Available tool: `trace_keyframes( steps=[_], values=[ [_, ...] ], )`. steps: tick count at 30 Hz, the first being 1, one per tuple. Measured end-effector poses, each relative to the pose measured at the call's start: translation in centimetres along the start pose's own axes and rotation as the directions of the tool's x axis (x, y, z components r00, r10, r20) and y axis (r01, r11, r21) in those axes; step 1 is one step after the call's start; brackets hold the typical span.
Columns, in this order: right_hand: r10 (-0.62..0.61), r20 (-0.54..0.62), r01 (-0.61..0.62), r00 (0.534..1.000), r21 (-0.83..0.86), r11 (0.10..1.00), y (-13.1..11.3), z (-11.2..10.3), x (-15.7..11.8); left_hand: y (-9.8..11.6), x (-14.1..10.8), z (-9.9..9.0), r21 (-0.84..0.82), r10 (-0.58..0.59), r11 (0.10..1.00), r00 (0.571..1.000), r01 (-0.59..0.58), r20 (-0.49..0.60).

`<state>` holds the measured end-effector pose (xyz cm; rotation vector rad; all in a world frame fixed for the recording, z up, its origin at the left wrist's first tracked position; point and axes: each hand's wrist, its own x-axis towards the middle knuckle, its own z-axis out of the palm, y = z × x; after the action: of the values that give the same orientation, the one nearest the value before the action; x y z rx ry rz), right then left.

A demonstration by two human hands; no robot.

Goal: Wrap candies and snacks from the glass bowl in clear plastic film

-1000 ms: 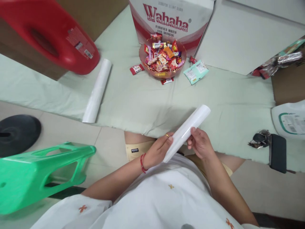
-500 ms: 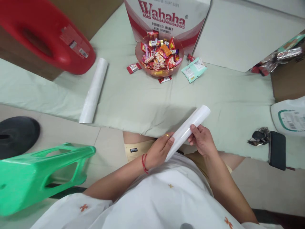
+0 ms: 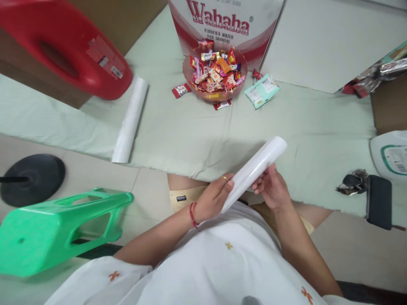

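A shiny white plastic-film roll (image 3: 254, 169) is held at a slant over the table's front edge, its far end up and to the right. My left hand (image 3: 216, 195), with a ring and a red string bracelet, wraps round its lower part. Close against the right side of the roll is my right hand (image 3: 271, 188), fingers loosely curled and thumb apart from them; whether its fingertips touch the film is hard to see. A second white roll (image 3: 130, 120) lies on the table to the left.
On the pale green tablecloth (image 3: 203, 135) stand a candy bowl (image 3: 214, 91), a Wahaha carton (image 3: 225, 25) and a red jug (image 3: 104, 72). A mint packet (image 3: 262, 91), keys (image 3: 352, 181) and a black phone (image 3: 379, 202) lie rightward. A green stool (image 3: 41, 228) is at lower left.
My right thumb has come off the top of the roll, and that hand has turned with its fingers beside it. My left hand keeps its grip. The view has shifted slightly.
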<state>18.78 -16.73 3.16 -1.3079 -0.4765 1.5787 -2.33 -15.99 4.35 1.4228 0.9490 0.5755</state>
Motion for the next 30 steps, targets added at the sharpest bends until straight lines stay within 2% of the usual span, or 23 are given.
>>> trace_keyframes(
  steps=[3,6,14,22,25,28,30],
  values=[
    [0.001,-0.058,-0.007,0.998,-0.114,0.994,-0.2,0.2,0.1,0.0,0.0,0.5,0.096,0.047,0.994,0.999,-0.049,0.022],
    [0.023,-0.028,-0.028,0.999,-0.188,0.982,-0.4,0.0,0.1,0.0,0.0,0.4,0.089,0.04,0.995,0.999,-0.043,0.036],
    [0.027,0.068,-0.019,0.997,-0.116,0.993,-0.3,-0.6,-0.4,0.0,0.2,-0.9,-0.052,0.0,0.999,0.996,0.005,0.091],
    [0.004,0.151,0.002,0.988,-0.038,0.999,0.2,-0.7,-0.3,-0.5,0.1,-0.8,-0.122,-0.037,0.992,0.999,0.04,0.023],
    [0.007,0.103,-0.005,0.995,-0.018,1.0,0.2,-0.2,0.0,-0.5,0.2,-0.5,-0.064,0.004,0.998,1.0,-0.003,0.006],
    [0.014,-0.008,-0.015,1.0,-0.087,0.996,0.3,0.4,0.1,-0.5,0.2,-0.2,-0.002,0.049,0.999,0.999,-0.049,0.009],
    [0.025,-0.025,-0.028,0.999,-0.133,0.991,0.2,0.5,0.1,-0.5,0.2,-0.1,-0.002,0.052,0.999,0.999,-0.052,0.016]
  ],
)
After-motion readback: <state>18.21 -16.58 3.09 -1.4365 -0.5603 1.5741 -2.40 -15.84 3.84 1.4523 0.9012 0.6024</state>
